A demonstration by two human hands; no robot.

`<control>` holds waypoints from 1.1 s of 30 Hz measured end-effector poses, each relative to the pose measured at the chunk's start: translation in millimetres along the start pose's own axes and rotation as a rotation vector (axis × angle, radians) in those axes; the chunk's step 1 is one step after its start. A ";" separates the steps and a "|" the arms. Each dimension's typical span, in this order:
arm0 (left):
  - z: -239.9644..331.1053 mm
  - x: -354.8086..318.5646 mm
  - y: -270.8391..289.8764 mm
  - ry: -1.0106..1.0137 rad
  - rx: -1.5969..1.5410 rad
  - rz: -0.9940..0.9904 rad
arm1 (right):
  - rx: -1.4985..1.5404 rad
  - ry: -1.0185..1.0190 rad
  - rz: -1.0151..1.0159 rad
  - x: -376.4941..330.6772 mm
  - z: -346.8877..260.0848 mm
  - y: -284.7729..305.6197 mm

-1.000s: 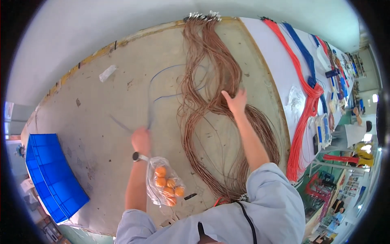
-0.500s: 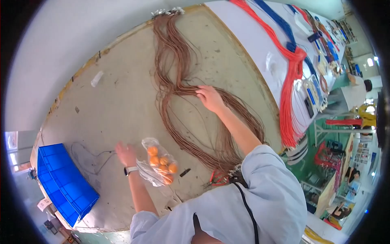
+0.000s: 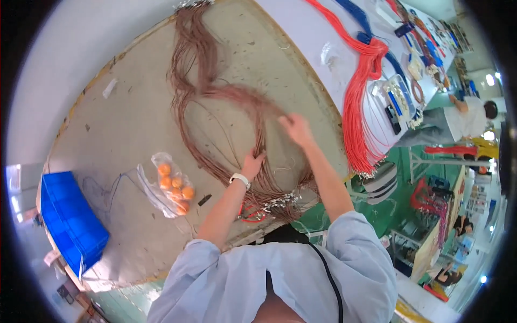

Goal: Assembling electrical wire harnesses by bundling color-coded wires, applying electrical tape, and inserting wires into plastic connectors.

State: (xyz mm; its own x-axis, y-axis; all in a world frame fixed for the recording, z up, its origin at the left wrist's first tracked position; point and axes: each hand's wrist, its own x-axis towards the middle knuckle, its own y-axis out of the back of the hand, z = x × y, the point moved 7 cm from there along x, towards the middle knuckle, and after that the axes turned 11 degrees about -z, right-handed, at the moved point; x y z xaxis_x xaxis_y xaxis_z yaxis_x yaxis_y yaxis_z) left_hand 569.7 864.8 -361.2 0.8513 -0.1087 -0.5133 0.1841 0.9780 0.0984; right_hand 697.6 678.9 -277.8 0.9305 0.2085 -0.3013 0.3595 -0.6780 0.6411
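Note:
A long bundle of thin brown wires [image 3: 191, 134] lies looped over the worktable, with silvery-white ends at the far edge and more near my body. My left hand [image 3: 253, 164], with a pale watch band at its wrist, is closed round one strand of the bundle in the middle. Farther right and a little farther away, my right hand [image 3: 296, 129] grips another part of the brown wires, which stretches from it toward the far left, smeared by motion. Beneath my left forearm, red tool handles [image 3: 250, 213] show partly under the wire ends.
Left of my arms lies a clear plastic bag of oranges [image 3: 173, 188], with a small dark object [image 3: 204, 200] beside it. A blue bin [image 3: 72, 220] stands at the left edge. On the white table [image 3: 323, 70] at right, red wires [image 3: 358, 118] hang over the edge. One person [image 3: 466, 121] stands beyond.
My left hand has moved right from beside the orange bag onto the brown wires. My right hand has drawn part of the bundle right and nearer. The whole view has shifted right.

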 end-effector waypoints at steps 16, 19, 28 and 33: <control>-47.5 -221.6 -77.2 -0.124 0.437 0.588 | 0.199 -0.091 0.452 -236.3 293.6 116.1; -109.7 -249.5 -111.1 0.043 0.244 0.887 | 0.390 -0.287 0.312 -279.6 311.9 57.3; -225.4 -218.8 -251.3 0.524 -0.537 0.323 | 0.983 -0.283 -0.195 -323.6 264.4 -52.9; -173.3 -187.8 -261.2 0.389 -0.245 -0.008 | 0.728 -0.130 -0.242 -327.4 274.6 -36.2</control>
State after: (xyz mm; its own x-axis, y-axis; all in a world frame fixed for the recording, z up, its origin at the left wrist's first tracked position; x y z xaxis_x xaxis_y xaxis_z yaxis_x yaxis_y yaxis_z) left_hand 276.6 660.7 -438.2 0.5936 -0.0874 -0.8000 0.0285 0.9957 -0.0876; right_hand 360.6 441.6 -396.2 0.8001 0.3560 -0.4828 0.3731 -0.9256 -0.0643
